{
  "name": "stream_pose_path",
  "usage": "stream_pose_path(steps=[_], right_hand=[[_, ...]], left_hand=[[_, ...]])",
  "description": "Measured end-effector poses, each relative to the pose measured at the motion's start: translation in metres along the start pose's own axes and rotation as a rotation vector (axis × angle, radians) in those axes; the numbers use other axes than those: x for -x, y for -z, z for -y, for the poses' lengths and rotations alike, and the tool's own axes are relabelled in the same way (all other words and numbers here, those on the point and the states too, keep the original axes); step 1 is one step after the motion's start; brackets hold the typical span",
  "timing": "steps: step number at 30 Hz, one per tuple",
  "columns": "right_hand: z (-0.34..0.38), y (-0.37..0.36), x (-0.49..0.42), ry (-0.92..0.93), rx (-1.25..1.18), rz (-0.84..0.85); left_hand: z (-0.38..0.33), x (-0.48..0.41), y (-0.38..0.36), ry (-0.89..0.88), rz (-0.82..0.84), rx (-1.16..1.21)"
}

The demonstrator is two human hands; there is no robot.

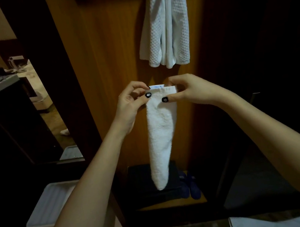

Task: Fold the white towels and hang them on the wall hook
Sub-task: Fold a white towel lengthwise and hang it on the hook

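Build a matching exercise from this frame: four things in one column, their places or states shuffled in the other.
Things
1. plush white towel
2. waffle-weave towel
3. blue slippers
4. white tray

Places or states
A. down low, beside the dark box
B. hanging high on the wood panel
C. at the lower left of the view
D. pinched at its top edge by the left hand and right hand, draping down to a point

Pairs: 1-D, 2-B, 3-A, 4-C
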State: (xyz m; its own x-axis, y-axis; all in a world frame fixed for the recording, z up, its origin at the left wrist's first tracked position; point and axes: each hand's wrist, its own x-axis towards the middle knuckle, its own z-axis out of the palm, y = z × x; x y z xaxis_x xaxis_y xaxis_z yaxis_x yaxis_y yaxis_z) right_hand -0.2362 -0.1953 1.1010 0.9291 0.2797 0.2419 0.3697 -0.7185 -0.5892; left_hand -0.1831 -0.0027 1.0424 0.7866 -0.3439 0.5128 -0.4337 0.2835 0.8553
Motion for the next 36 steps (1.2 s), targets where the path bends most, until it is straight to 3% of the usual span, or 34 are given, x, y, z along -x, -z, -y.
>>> stream_pose_path(steps=[4,8,12,15,19,21,24,27,32,36], right_hand=[[-0.003,-0.013,-0.007,0.036,-0.095,-0.213],[-0.006,-0.022,-0.016,0.051,-0.242,-0.410],[-0.009,-0.019,-0.023,0.079,-0.271,-0.508],[-0.009,-0.018,-0.023,0.071,-0.274,-0.524],[-0.021,-0.031,-0.013,-0.012,-0.538,-0.370],[-0.029,-0.039,-0.009,-0.071,-0.580,-0.306],[-0.032,-0.041,-0.008,-0.095,-0.665,-0.402],[-0.031,-0.035,-0.011,-0.122,-0.707,-0.523],[-0.035,-0.023,-0.020,-0.217,-0.701,-0.630],[-0.041,-0.020,-0.025,-0.250,-0.763,-0.667]], left_hand=[[0.000,0.000,-0.007,0.008,-0.056,0.113],[-0.004,-0.006,-0.014,-0.036,-0.131,0.068],[0.000,-0.009,-0.021,0.003,-0.093,0.000],[0.001,-0.010,-0.027,-0.004,-0.143,-0.016],[0.002,-0.020,-0.030,0.004,-0.315,0.005],[0.002,-0.025,-0.032,0.019,-0.321,-0.026],[0.009,-0.030,-0.039,0.070,-0.303,-0.110],[0.029,-0.024,-0.044,0.072,-0.272,-0.347],[0.087,0.012,-0.056,0.276,-0.225,-0.545],[0.121,0.029,-0.066,0.503,-0.265,-0.450]])
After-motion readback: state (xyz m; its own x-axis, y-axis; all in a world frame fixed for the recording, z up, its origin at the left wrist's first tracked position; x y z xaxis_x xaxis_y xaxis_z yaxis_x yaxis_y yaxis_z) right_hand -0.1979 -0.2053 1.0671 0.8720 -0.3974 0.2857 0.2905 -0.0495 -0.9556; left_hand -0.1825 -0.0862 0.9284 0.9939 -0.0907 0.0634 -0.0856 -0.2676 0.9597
